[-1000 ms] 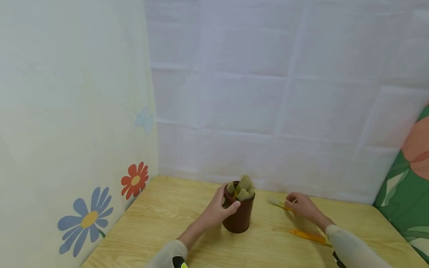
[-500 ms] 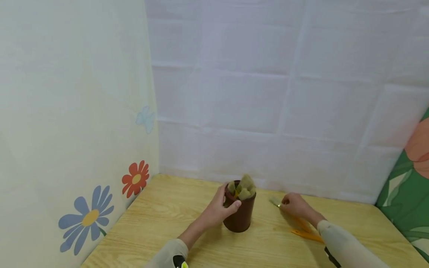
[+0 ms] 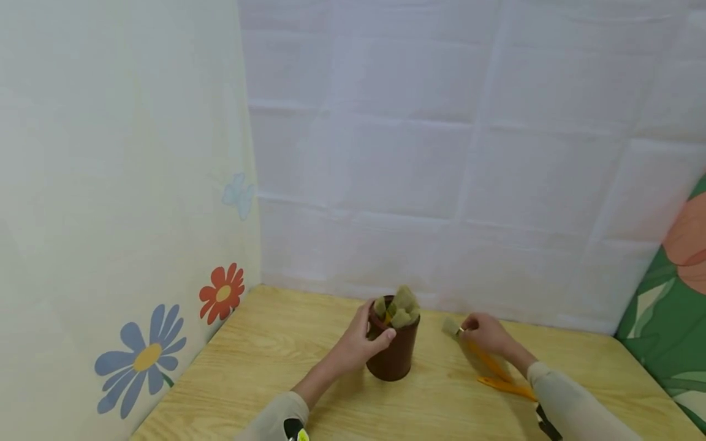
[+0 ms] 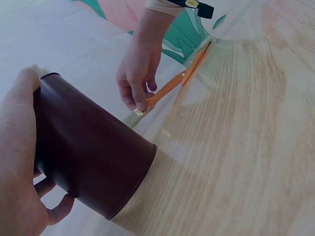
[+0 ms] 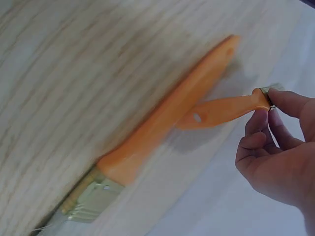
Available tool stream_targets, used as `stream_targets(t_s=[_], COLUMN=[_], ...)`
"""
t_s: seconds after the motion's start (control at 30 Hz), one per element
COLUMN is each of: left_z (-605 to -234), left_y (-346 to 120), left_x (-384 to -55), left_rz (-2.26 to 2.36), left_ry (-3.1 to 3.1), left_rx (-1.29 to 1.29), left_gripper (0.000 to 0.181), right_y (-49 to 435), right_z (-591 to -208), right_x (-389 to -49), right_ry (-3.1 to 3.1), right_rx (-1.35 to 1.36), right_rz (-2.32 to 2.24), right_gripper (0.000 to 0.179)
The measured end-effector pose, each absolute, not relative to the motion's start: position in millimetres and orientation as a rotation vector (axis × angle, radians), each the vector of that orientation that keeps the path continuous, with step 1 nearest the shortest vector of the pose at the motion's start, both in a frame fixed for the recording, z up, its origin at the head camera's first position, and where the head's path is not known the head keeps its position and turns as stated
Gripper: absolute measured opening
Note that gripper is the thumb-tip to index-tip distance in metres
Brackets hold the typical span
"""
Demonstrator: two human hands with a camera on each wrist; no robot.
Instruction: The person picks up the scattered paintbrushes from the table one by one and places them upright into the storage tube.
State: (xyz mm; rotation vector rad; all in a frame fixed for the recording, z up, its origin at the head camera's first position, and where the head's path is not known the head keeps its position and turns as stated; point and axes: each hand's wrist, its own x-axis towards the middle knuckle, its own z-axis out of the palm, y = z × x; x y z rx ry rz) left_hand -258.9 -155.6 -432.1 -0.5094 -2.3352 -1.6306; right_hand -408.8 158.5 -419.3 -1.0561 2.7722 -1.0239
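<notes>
My left hand [image 3: 353, 349] grips a dark brown cup [image 3: 394, 355] near its rim, thumb on the near side. Pale bristle heads [image 3: 405, 303] poke out of the top. To the right, my right hand [image 3: 489, 335] pinches a paintbrush [image 5: 221, 112] with an orange handle by its metal collar, between thumb and fingertips. The bristles of that brush point away to the left, while its handle slants back toward me. A second orange paintbrush [image 5: 170, 113] lies on the table, its handle end overlapping the held brush's handle in the right wrist view.
The wood-grain table [image 3: 265, 367] is backed by a white creased sheet [image 3: 386, 153]. At the left stands a pale panel [image 3: 138, 214] with printed flowers, and a green panel [image 3: 670, 306] with leaf prints borders the right side.
My right hand has shifted slightly left along the brush, from the handle to the collar, and more of the handle shows behind it. The left hand and cup have stayed in place.
</notes>
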Motion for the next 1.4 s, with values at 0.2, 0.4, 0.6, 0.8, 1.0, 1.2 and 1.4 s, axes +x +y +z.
stream_targets(t_s=[0.2, 0.4, 0.6, 0.8, 1.0, 1.2, 1.4], left_z=[-432, -431, -430, -430, -433, -434, -432], left_y=[-156, -155, -155, -155, -155, -156, -155], left_x=[-260, -261, -260, -261, -262, -260, -261], left_rz=[-1.627, -1.622, -1.625, -1.623, -1.599, -1.597, -1.602], left_ry=[-2.326, -2.342, -2.334, -2.326, -2.336, -2.351, -2.341], left_rx=[-0.531, -0.52, -0.534, -0.526, -0.519, -0.501, -0.515], left_gripper=[0.068, 0.069, 0.066, 0.063, 0.066, 0.069, 0.068], right_y=[149, 136, 125, 114, 105, 91, 74], right_z=[-391, -361, -336, -316, -295, -280, -276], right_x=[-401, -398, -395, -387, -373, -361, -358], right_ry=[2.711, 2.75, 2.741, 2.676, 2.589, 2.375, 2.297], right_rx=[-0.912, -0.925, -0.95, -1.001, -1.099, -1.125, -1.171], right_rz=[-1.22, -1.339, -1.507, -1.754, -1.94, -2.103, -2.082], right_gripper=[0.017, 0.019, 0.024, 0.031, 0.031, 0.033, 0.029])
